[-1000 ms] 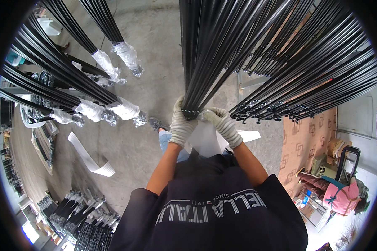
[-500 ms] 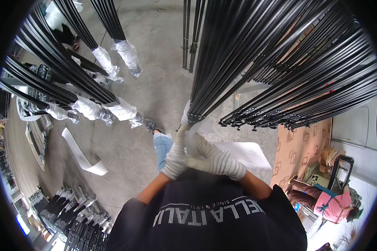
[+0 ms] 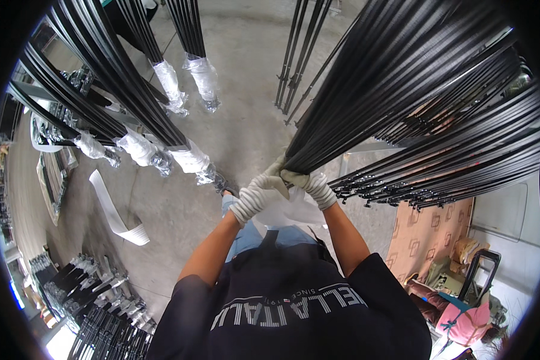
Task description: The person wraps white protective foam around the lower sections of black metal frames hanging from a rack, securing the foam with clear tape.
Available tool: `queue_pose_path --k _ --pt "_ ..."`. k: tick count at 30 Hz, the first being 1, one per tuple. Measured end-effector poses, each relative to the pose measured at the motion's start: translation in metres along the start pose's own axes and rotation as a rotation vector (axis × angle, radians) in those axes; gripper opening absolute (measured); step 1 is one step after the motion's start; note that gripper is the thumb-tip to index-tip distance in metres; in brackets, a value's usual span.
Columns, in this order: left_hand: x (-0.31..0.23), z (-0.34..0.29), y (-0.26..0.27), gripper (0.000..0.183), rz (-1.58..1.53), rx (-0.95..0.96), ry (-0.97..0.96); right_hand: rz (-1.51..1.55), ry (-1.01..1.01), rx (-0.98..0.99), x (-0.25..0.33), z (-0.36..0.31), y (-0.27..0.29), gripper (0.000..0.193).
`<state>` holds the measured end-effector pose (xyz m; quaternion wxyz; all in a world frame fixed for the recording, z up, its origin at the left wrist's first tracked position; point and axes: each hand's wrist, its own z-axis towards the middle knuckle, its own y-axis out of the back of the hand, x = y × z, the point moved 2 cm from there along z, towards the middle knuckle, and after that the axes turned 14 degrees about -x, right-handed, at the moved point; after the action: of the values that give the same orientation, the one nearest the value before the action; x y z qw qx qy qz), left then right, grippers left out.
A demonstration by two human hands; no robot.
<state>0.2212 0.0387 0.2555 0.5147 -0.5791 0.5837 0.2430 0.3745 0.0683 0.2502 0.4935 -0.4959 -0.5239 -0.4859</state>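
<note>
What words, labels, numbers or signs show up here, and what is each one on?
Dark shirt: large pale block lettering across the chest, with a smaller line at its upper edge; I won't copy out printed text.
Black rods: no writing I can make out.
Pinkish panel: a pattern of linked squares, not lettering.
Stacked black parts: too small to tell.
</note>
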Motion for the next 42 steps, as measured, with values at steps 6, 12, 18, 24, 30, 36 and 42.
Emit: queue_pose_path --k 6,12,18,24,30,36,42 --pt "-0.010 -0.007 -0.009 0.036 0.105 0.027 -0.180 0.058 -0.103 -0.213 0.005 -0.015 -0.004 0.040" --pt "0.015 -0.037 0.017 0.018 0.253 -0.251 -0.156 -0.289 0.044 -0.195 -0.005 -0.019 0.017 0.037" --pt "0.084 -0.033 0.046 0.015 0.097 -0.650 0.003 -0.131 -0.052 -0.209 0.001 -0.017 0.021 0.036" --pt "0.001 -0.058 -0.007 0.026 0.587 -0.587 -0.662 -0.185 -0.048 -0.163 -0.008 -0.012 0.033 0.042" --pt "0.037 -0.058 -0.104 0.039 1.122 0.465 -0.745 -0.140 0.025 -0.167 -0.021 -0.006 0.030 0.042" --pt "0.051 -0.016 -0.132 0.039 1.517 0.527 -0.446 -0.340 -0.038 -0.197 -0.023 -0.005 0.041 0.033" --pt "0.052 -0.018 -0.129 0.023 1.839 0.746 -0.281 -0.167 0.008 -0.175 -0.011 0.008 0.029 0.036"
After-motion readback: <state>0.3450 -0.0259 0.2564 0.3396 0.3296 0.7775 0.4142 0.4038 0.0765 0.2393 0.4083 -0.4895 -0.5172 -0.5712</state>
